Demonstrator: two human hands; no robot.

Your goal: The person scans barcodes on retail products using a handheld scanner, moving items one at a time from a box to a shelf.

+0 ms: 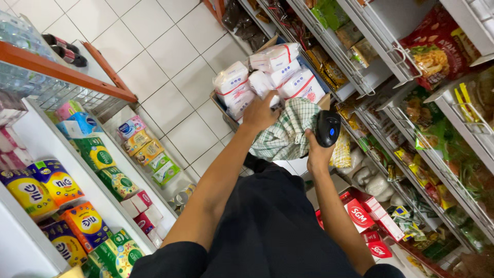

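Left hand (260,114) reaches fwd over a green-checked cloth (286,131), fingers curled on the white packets (267,77) stacked in a cardboard box (220,105) on the floor just ahead. Right hand (318,154), closed round a black handheld scanner (328,128), sits just beside the cloth's rt edge, nearer the body. Left is closer to the packets.

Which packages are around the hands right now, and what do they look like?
White bags: red-banded, stacked in a cardboard box by the left hand.
Green-checked cloth pack: between both hands.
Black scanner: in the right hand.
Yellow-blue boxes: left shelf.
Red cartons: low, right.
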